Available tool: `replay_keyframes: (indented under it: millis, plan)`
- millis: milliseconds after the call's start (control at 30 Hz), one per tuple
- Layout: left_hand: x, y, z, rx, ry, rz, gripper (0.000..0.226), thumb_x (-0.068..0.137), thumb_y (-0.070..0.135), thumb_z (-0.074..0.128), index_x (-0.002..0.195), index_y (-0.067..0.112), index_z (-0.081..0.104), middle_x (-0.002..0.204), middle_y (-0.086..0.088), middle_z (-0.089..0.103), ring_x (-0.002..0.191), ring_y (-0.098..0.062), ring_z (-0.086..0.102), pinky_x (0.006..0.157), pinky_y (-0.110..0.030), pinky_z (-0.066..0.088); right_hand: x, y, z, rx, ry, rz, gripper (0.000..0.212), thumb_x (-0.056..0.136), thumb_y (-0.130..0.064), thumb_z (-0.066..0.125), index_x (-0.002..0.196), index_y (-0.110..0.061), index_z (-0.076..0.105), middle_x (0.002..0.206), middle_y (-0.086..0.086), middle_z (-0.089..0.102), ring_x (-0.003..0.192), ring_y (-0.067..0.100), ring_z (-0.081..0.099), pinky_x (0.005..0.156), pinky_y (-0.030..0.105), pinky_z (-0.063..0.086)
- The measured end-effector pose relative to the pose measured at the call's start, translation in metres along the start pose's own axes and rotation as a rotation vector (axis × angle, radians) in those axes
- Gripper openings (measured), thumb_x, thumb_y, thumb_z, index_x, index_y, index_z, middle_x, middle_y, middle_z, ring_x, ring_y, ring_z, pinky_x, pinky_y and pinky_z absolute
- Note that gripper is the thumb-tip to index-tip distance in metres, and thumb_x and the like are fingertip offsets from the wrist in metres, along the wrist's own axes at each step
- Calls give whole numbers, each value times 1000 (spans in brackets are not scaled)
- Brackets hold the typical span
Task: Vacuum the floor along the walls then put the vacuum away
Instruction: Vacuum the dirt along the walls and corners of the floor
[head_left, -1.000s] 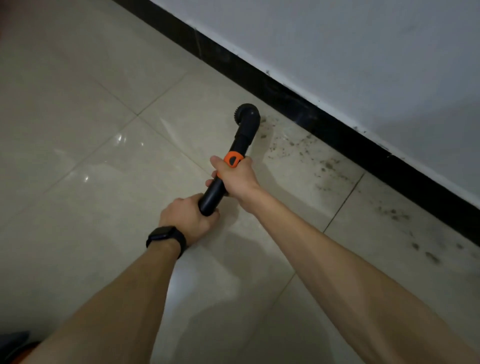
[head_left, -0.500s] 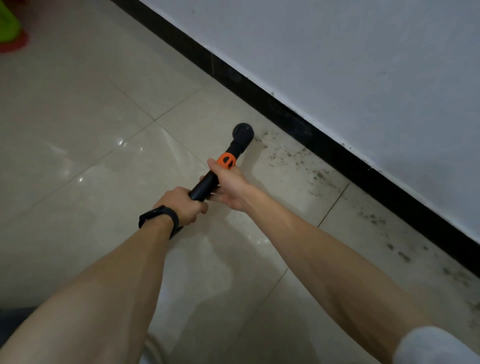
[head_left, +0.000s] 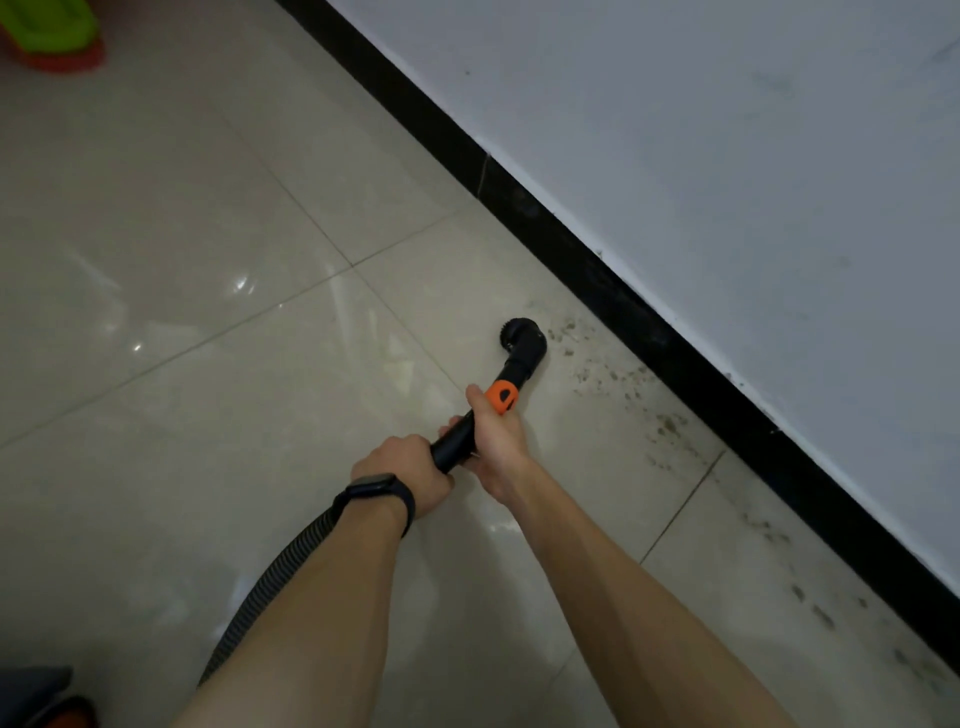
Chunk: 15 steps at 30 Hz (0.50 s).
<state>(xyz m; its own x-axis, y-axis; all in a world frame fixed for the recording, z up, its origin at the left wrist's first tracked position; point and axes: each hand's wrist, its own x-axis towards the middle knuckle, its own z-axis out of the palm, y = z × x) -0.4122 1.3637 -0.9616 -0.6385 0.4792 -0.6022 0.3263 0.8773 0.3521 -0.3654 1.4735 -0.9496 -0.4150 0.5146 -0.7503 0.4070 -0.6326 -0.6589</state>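
A black vacuum wand (head_left: 511, 371) with an orange collar (head_left: 501, 396) points at the floor near the wall, its round brush nozzle (head_left: 521, 338) on the beige tile. My right hand (head_left: 496, 447) grips the wand just below the orange collar. My left hand (head_left: 410, 470), with a black wristband, holds the wand's lower end. A ribbed black hose (head_left: 270, 582) trails back under my left forearm. Dark dust specks (head_left: 623, 384) lie on the tile between the nozzle and the black skirting (head_left: 675, 343).
The grey-white wall (head_left: 727, 156) runs diagonally from top centre to lower right. More dirt (head_left: 821, 613) lies along the skirting at lower right. A green and red object (head_left: 52, 36) sits at top left. A dark and orange shape (head_left: 47, 696) shows at bottom left.
The view has shifted, showing more floor and the hose. The nozzle sits a little closer to the dust by the skirting. Both hands keep their grip on the wand.
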Motion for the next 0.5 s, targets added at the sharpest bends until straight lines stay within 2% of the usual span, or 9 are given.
replay_keyframes:
  millis: [67,200,333,500]
  plan:
    - [6,8,2,-32,5,3,27,78,38,57,101,25,63,86,0,63,75,-22,63,68,-30,54,6,-5,-1,43,-4,-23,25,105,-30,62,120,-12,55,80,8,64,70,22,70,72,39,60]
    - [18,12,6,-43,-2,17,27,77,37,58,101,25,62,87,1,63,75,-22,63,70,-31,55,12,-5,-2,126,-19,-31,32,104,-32,63,126,-11,54,93,13,69,80,26,74,77,42,60]
    - [24,11,11,-51,3,18,24,76,39,56,96,27,62,79,4,60,68,-18,59,61,-28,49,20,-1,1,154,18,-23,24,103,-32,64,111,-11,54,70,4,61,62,21,63,71,40,56]
    - [30,18,10,-66,54,45,21,76,41,54,91,28,61,72,6,55,60,-15,52,53,-27,39,31,-5,6,123,101,-83,22,104,-31,63,105,-11,54,65,2,55,53,17,56,61,36,54]
